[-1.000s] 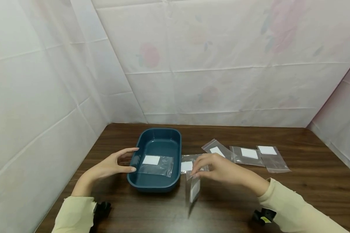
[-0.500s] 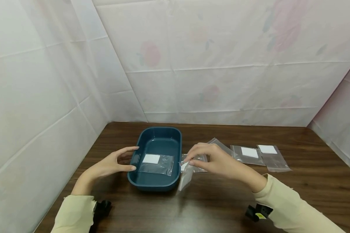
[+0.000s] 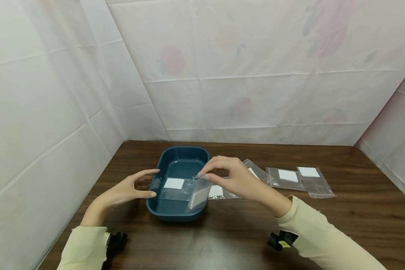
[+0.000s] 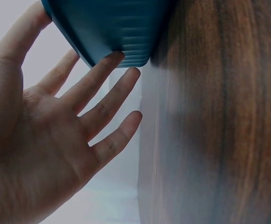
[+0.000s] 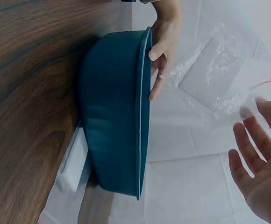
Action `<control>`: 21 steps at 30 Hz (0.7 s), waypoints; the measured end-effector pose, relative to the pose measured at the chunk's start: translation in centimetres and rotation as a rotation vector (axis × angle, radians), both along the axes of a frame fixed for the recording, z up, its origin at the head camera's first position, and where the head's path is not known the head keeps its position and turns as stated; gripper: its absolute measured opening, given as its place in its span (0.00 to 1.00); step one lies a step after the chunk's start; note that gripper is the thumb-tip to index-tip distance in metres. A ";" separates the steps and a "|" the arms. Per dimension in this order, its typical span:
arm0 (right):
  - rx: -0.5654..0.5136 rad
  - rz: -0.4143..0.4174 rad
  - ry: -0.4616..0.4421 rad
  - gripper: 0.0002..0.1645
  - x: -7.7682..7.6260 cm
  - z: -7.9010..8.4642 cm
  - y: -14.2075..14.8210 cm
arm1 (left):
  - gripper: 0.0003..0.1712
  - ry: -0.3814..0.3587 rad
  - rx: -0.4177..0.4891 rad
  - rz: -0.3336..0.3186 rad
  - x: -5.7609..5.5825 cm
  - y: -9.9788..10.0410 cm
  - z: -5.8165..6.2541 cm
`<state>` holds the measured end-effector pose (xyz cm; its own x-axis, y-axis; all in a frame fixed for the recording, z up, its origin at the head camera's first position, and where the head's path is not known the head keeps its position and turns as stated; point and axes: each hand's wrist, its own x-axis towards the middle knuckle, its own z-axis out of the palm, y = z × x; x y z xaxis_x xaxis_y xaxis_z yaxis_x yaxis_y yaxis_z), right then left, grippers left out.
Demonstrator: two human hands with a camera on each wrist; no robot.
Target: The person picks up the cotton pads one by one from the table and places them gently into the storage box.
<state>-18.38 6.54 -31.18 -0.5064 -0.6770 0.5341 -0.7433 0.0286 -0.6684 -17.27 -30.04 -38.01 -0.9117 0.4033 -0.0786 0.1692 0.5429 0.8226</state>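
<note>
A dark blue tub [image 3: 177,217] stands on the table, with a clear zip bag [image 3: 174,183] holding a white rectangle lying inside. My left hand [image 3: 126,190] is at the tub's left side, its straight spread fingers [image 4: 91,84] against the outer wall in the left wrist view. Between thumb and fingertips, my right hand [image 3: 233,177] pinches the upper edge of another zip bag [image 3: 200,197]. That bag hangs tilted over the tub's right part, and a white slab shows through its plastic. The right wrist view shows the pinched bag [image 5: 211,74] above the tub rim.
Right of the tub a zip bag [image 3: 216,191] lies against its side. Farther right lie a partly covered bag [image 3: 253,171], another bag [image 3: 288,176] and a last one [image 3: 317,183]. White curtains [image 3: 243,90] hang behind the wooden table [image 3: 243,232].
My right hand has carried the pinched zip bag leftward, from the table right of the tub to above the tub. The left hand and the tub have stayed put.
</note>
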 end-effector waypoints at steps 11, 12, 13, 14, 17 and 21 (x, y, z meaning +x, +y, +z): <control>0.002 -0.172 0.009 0.08 0.0 -0.7 -3.1 | 0.43 0.008 0.004 -0.005 0.3 -0.1 0.4; 0.001 -0.182 0.007 0.08 0.0 -0.8 -3.4 | 0.43 0.005 0.007 -0.003 0.3 -0.1 0.3; -0.001 -0.187 0.000 0.08 0.1 -1.0 -3.7 | 0.43 0.006 0.004 -0.004 0.3 -0.1 0.3; -0.002 -0.189 -0.004 0.08 0.2 -1.1 -4.1 | 0.43 0.004 0.003 -0.002 0.3 -0.1 0.3; 0.008 -0.200 -0.010 0.08 0.4 -1.6 -4.9 | 0.43 -0.006 0.005 0.001 0.2 -0.1 0.2; 0.036 -0.213 -0.016 0.08 0.7 -2.2 -5.6 | 0.43 -0.010 0.007 -0.005 0.2 -0.1 0.2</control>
